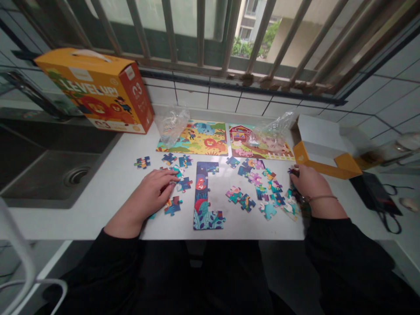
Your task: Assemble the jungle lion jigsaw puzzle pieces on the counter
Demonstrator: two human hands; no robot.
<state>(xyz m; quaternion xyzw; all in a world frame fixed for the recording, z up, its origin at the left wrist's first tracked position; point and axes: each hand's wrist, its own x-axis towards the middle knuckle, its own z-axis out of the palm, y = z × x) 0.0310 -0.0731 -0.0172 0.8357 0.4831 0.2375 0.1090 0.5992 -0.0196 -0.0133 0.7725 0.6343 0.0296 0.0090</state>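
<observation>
Left hand [151, 192] lies palm-down on the white countertop [108, 188], fingers loosely spread, fingertips [173, 179] touching a small blue-and-red cardboard puzzle piece [183, 184] near the counter's middle. Just beside it stands the part-built strip of dark blue jungle puzzle [204, 197], an upright L of interlocked glossy card reaching toward the front edge. Another loose piece, blue and orange [173, 205], sits below the left fingers.

Right hand [308, 183], thin bracelet at the wrist, is curled at the right edge of a scatter of pastel loose pieces [259, 188]; its fingers are bent over something small, but what they pinch I cannot tell.

Along the back edge lie two finished picture puzzles, a yellow lion scene [200, 140] and a red barn scene [259, 146], each with a crumpled clear plastic bag [170, 124] on it. At the back left corner leans an orange carton [98, 89] printed "LEVEL UP!" and "03". At the right edge sits an open white-and-orange cardboard tray [323, 148].

Left of the counter, a grey steel sink [49, 175]. Behind, white glossy tiles [210, 98] and a barred window [203, 35].
</observation>
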